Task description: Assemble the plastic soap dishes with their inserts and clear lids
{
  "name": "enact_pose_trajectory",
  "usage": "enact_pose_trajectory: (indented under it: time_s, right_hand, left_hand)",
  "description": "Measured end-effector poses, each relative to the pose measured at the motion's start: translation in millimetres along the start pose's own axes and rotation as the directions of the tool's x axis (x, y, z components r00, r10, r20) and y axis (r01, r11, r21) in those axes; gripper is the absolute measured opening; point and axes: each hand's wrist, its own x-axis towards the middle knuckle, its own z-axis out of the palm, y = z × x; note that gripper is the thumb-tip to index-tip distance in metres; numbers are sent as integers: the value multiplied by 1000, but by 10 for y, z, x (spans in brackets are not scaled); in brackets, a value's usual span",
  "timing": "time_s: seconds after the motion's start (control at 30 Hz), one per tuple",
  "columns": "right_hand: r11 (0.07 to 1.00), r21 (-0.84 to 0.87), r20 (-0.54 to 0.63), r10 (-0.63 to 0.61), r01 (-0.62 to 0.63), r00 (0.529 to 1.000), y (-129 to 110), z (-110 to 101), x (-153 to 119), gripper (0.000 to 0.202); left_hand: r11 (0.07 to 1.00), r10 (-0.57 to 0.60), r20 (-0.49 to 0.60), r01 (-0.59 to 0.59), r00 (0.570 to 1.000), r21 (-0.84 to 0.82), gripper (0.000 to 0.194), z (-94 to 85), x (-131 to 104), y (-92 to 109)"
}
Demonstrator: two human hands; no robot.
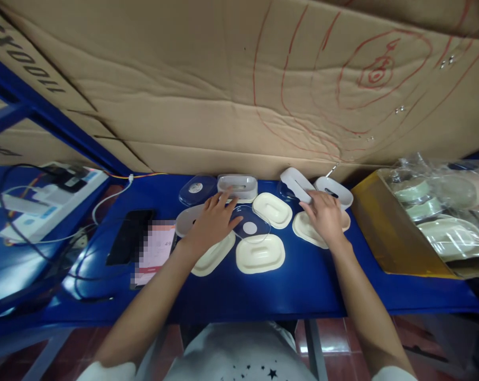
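My left hand point(214, 218) is spread over a white oval container point(186, 218), its fingers reaching the edge of another white container point(237, 186) behind. Beside its thumb lies a clear lid point(251, 225). My right hand point(324, 211) touches a tilted white piece point(296, 183) and a white container point(334, 191); whether it grips either is unclear. Under that hand is a cream oval tray point(306, 228). More cream trays lie between and below the hands, one point(272, 210) near the middle and one point(260, 254) closer to me. Another clear lid point(197, 190) rests at the back left.
A cardboard box point(372, 222) with plastic-wrapped green and cream parts stands at the right. Left of the trays are a black phone point(128, 238), a device with a lit screen point(156, 248), cables and a power strip point(51, 211). Cardboard point(184, 79) walls the back.
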Motion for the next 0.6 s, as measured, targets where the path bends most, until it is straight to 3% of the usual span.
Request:
enact_pose_trajectory:
  time_s: [0.2,0.3,0.4,0.5,0.6]
  right_hand:
    - [987,-156,-16,36,-38,999,179,19,-90,37]
    - [988,-151,-42,35,-41,999,226,2,-113,35]
    - [995,-101,3,7,-6,1000,237,3,-129,32]
    - [999,-37,70,-38,41,997,185,10,-133,30]
    - [988,51,103,-147,142,984,19,-28,-125,27]
  left_hand:
    - [1000,-14,-3,14,1000,23,65,-19,-11,53]
    - [994,-98,-45,100,994,43,74,-43,8,16]
    - [976,-211,-80,214,974,26,77,-56,-4,-41]
    - [966,-259,-106,258,960,-23,76,-89,-121,-94]
    - [971,-235,-167,222,958,-93,69,-173,-394,-109]
